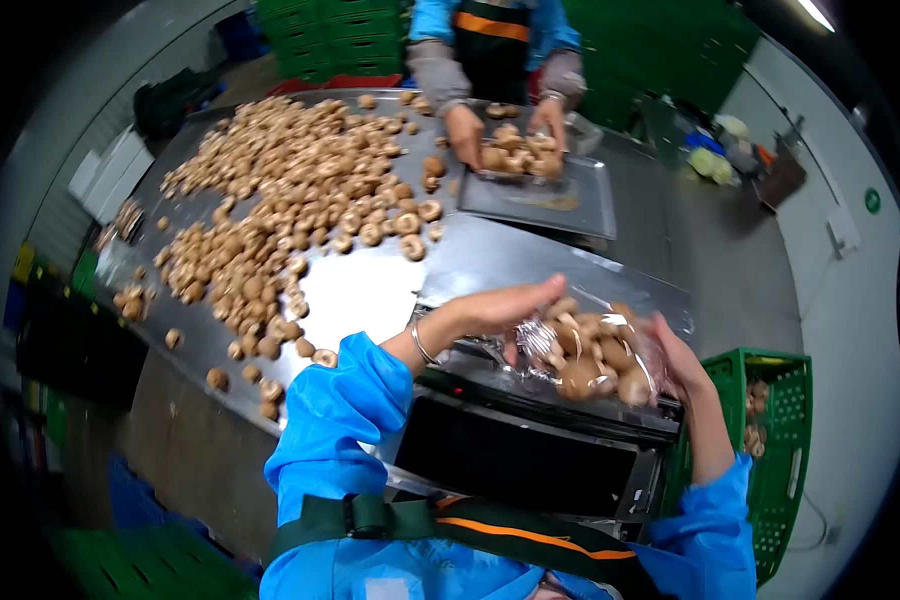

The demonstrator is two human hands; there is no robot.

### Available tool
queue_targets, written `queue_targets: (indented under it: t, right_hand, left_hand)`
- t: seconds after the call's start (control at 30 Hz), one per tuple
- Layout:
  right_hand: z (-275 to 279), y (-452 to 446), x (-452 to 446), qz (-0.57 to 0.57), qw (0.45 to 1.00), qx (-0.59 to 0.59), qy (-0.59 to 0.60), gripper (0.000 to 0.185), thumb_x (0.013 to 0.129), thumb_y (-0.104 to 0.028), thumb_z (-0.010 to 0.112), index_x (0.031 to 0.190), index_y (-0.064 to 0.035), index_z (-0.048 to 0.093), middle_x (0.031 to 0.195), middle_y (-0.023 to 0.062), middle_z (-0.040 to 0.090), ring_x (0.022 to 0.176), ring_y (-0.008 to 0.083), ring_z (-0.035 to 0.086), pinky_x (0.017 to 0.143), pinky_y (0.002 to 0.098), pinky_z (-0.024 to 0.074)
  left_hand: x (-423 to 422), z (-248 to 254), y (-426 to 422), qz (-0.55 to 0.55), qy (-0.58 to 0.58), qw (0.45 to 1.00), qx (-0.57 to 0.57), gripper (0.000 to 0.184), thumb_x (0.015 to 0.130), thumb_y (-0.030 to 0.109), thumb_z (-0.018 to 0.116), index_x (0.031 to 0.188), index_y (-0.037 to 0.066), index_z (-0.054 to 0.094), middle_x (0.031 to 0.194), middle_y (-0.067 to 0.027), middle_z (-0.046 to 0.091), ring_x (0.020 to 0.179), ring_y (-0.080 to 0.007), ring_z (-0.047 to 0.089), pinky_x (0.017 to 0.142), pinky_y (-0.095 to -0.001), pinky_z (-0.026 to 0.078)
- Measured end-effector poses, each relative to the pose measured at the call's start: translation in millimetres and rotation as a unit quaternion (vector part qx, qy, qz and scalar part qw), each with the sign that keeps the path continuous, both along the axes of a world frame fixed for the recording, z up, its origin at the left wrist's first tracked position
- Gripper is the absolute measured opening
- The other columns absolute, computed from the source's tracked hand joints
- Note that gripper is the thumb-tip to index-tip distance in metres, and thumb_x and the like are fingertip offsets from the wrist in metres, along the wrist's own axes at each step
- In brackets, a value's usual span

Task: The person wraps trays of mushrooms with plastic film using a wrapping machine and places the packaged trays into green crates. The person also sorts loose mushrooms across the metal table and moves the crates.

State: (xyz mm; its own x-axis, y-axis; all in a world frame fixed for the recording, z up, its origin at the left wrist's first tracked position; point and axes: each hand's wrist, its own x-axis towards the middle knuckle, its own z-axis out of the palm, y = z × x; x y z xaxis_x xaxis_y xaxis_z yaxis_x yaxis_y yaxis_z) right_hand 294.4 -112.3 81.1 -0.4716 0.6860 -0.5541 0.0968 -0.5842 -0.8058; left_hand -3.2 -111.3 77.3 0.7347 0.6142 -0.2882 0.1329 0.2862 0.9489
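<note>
In the right-centre of the frame, a film-wrapped pack of mushrooms (598,355) is held between two hands: the left hand (505,308) spans its left end, fingers extended by the crinkled film, and the right hand (678,360) presses against its right end (the film catches bright glints). Below the pack is a machine with a dark panel (515,455). A heap of loose mushrooms (270,190) covers much of the metal table (200,345) at upper left, while a green crate (788,480) stands at lower right. At top centre, another person (493,50) grips a mushroom-filled tray.
</note>
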Motion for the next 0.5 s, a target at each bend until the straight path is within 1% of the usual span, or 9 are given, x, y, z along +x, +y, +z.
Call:
queue_targets:
  t: [0.07, 0.13, 0.17, 0.23, 0.3, 0.33, 0.37, 0.43, 0.5]
  right_hand:
    - [14, -45, 10, 0.041, 0.998, 0.029, 0.027, 0.057, 0.091, -0.049, 0.029, 0.128, -0.0056, 0.034, 0.074, 0.0124, 0.059, 0.041, 0.0229, 0.057, 0.035, 0.0323, 0.0513]
    - [16, -90, 10, 0.033, 0.998, -0.009, 0.047, 0.059, 0.09, -0.048, 0.034, 0.129, -0.0037, 0.031, 0.105, 0.0213, 0.055, 0.073, 0.0283, 0.064, 0.037, 0.0352, 0.0528]
    - [9, -105, 16, 0.063, 0.996, -0.024, 0.063, 0.062, 0.089, -0.049, 0.037, 0.129, -0.0026, 0.031, 0.112, 0.0216, 0.051, 0.086, 0.0302, 0.062, 0.037, 0.0359, 0.0533]
    - [-7, -137, 13, 0.036, 0.998, -0.021, 0.043, 0.063, 0.088, -0.049, 0.04, 0.13, -0.0032, 0.031, 0.113, 0.0192, 0.051, 0.083, 0.029, 0.063, 0.037, 0.0356, 0.0532]
    - [-38, -147, 6, 0.027, 0.999, -0.035, 0.031, 0.058, 0.09, -0.045, 0.039, 0.13, -0.0036, 0.032, 0.112, 0.0177, 0.05, 0.081, 0.0274, 0.062, 0.038, 0.0354, 0.0534]
    - [-43, -149, -4, 0.03, 0.999, -0.026, -0.018, 0.054, 0.091, -0.043, 0.037, 0.129, -0.0043, 0.034, 0.107, 0.0168, 0.052, 0.079, 0.0242, 0.061, 0.039, 0.0346, 0.0537]
    - [-62, -150, -2, 0.038, 0.998, -0.039, -0.029, 0.056, 0.091, -0.045, 0.034, 0.13, -0.0045, 0.033, 0.1, 0.0155, 0.054, 0.08, 0.0211, 0.06, 0.041, 0.0335, 0.054]
    - [-99, -162, 23, -0.021, 0.994, -0.104, -0.011, 0.059, 0.091, -0.048, 0.032, 0.131, -0.0047, 0.031, 0.095, 0.0135, 0.055, 0.077, 0.0185, 0.061, 0.041, 0.0323, 0.0541]
    - [-97, -191, 17, -0.151, 0.986, -0.053, -0.051, 0.059, 0.091, -0.049, 0.032, 0.13, -0.0048, 0.034, 0.081, 0.0087, 0.056, 0.065, 0.0158, 0.061, 0.038, 0.0255, 0.0492]
  left_hand:
    - [-3, 15, -44, -0.002, -0.009, 1.0, 0.021, 0.074, 0.085, 0.063, 0.021, 0.121, 0.001, 0.038, 0.099, -0.0164, 0.058, 0.063, -0.0187, 0.063, 0.043, -0.0235, 0.053]
    - [-9, 15, -82, -0.038, 0.002, 0.999, 0.011, 0.07, 0.086, 0.062, 0.024, 0.124, 0.003, 0.035, 0.107, -0.0173, 0.053, 0.07, -0.0211, 0.063, 0.046, -0.0239, 0.054]
    - [-12, 8, -101, -0.045, -0.03, 0.998, -0.027, 0.072, 0.085, 0.063, 0.023, 0.127, 0.006, 0.033, 0.114, -0.0186, 0.051, 0.09, -0.0251, 0.059, 0.05, -0.0297, 0.056]
    - [-28, 2, -131, -0.05, -0.072, 0.989, -0.12, 0.069, 0.088, 0.056, 0.032, 0.131, 0.002, 0.029, 0.122, -0.0191, 0.045, 0.094, -0.0245, 0.059, 0.061, -0.027, 0.056]
    - [-45, -65, -143, -0.047, -0.019, 0.985, -0.163, 0.059, 0.089, 0.042, 0.044, 0.127, -0.003, 0.037, 0.122, -0.0183, 0.047, 0.097, -0.0226, 0.058, 0.072, -0.0275, 0.054]
    - [-52, -91, -149, -0.029, -0.032, 0.978, -0.204, 0.045, 0.088, 0.028, 0.054, 0.116, -0.006, 0.049, 0.11, -0.0157, 0.057, 0.093, -0.0195, 0.06, 0.077, -0.0265, 0.052]
    - [-58, -118, -155, 0.01, -0.026, 0.978, -0.206, 0.034, 0.087, 0.022, 0.055, 0.109, -0.004, 0.055, 0.094, -0.0119, 0.064, 0.086, -0.0157, 0.062, 0.073, -0.0258, 0.052]
    - [-56, -132, -166, 0.144, -0.064, 0.959, -0.236, 0.028, 0.088, 0.022, 0.055, 0.1, -0.003, 0.058, 0.085, -0.0094, 0.065, 0.078, -0.0131, 0.062, 0.068, -0.0235, 0.052]
    - [-38, -117, -178, 0.264, -0.021, 0.949, -0.172, 0.023, 0.089, 0.022, 0.053, 0.091, -0.001, 0.06, 0.081, -0.0079, 0.065, 0.071, -0.0105, 0.061, 0.062, -0.0217, 0.05]
